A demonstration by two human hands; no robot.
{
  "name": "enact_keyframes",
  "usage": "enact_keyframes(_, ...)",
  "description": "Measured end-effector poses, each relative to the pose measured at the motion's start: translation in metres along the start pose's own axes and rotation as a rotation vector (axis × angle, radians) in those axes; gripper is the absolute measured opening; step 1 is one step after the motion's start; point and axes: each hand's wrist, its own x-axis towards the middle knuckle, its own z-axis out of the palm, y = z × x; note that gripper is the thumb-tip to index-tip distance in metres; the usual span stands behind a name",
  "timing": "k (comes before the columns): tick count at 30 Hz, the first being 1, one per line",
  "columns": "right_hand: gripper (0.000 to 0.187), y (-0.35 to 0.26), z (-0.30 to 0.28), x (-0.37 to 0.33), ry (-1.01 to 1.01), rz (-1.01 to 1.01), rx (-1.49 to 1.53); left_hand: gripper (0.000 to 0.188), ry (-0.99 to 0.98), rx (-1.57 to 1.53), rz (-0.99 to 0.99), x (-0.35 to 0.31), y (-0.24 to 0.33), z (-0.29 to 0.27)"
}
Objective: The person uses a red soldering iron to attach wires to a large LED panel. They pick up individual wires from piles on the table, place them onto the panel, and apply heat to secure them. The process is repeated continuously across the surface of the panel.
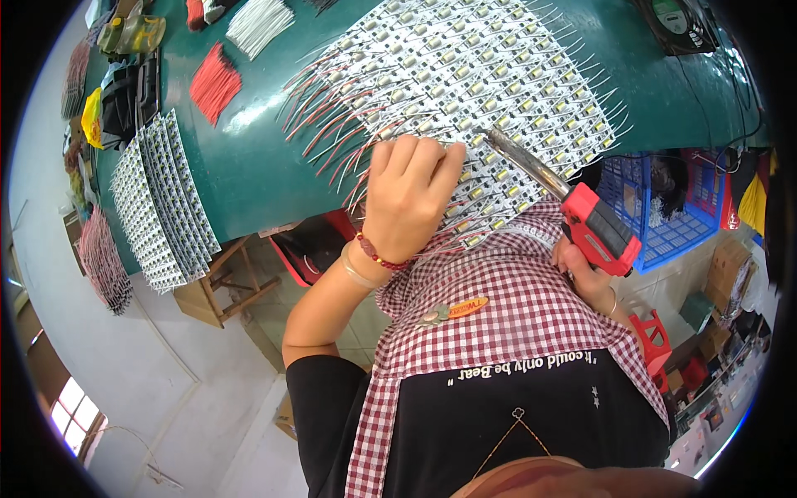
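Note:
A large white panel of small circuit boards lies on the green table in front of me, set with rows of yellowish parts. Red and white wires stick out along its left edge, pale ones along its right. My left hand rests over the panel's near left part, fingers curled together; whatever they pinch is hidden beneath them. My right hand is closed on a red and black soldering gun near the table's front edge. The gun's metal barrel slants up and left, its dark tip over the boards, just right of my left fingertips.
Bundles of red wires and white wires lie at the back left. More board panels sit at the table's left end. A blue crate stands beyond the front edge at right; a black device is at the far right.

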Motion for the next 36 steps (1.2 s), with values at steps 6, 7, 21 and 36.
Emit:
enact_keyframes(6,0.014,0.013,-0.009,-0.014,-0.049,0.085,-0.131,0.028,-0.019,-0.063,-0.036,-0.008,0.0,0.012)
enact_keyframes(7,0.016,0.015,-0.01,-0.015,-0.062,0.082,-0.136,0.028,-0.026,-0.064,-0.036,-0.007,0.0,0.011)
enact_keyframes(21,0.009,0.014,-0.004,-0.011,-0.003,0.012,-0.257,0.026,-0.042,-0.059,-0.03,-0.005,0.002,0.01)
enact_keyframes(36,0.005,0.029,-0.018,-0.025,-0.044,0.104,-0.097,0.022,-0.073,0.2,-0.001,0.003,0.009,-0.007)
